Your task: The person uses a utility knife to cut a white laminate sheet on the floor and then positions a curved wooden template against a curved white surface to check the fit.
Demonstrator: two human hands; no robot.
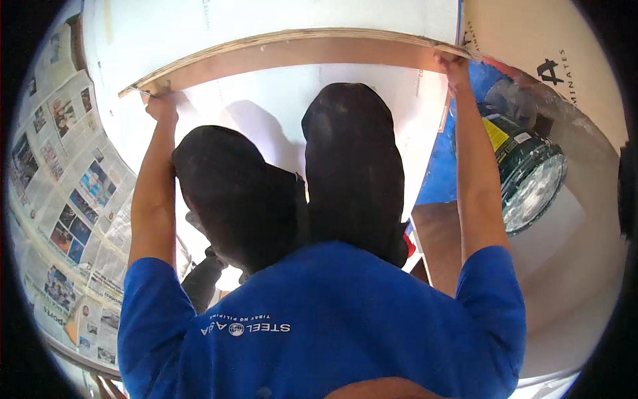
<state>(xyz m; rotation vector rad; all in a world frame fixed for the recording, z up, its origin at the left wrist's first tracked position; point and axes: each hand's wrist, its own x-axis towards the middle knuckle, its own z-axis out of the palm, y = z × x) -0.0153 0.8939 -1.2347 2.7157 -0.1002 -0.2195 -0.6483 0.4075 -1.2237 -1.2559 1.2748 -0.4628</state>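
Note:
A long plywood strip [292,52] with a brown face and a layered edge stands across a white sheet [279,16] in front of my knees. At its left end, my left hand [161,103] is closed on the strip. A thin, narrow thing [143,92] shows at those fingers; its kind is too small to tell. My right hand [455,70] pinches the strip's right end, thumb and fingers pressed together. Both arms reach forward, either side of my bent, dark-trousered legs.
Newspaper sheets [66,199] cover the surface on the left. To the right, a dark green paint-smeared bucket [531,173] lies tipped beside my right forearm, near a blue surface [435,169]. A beige printed panel [525,33] stands at the far right.

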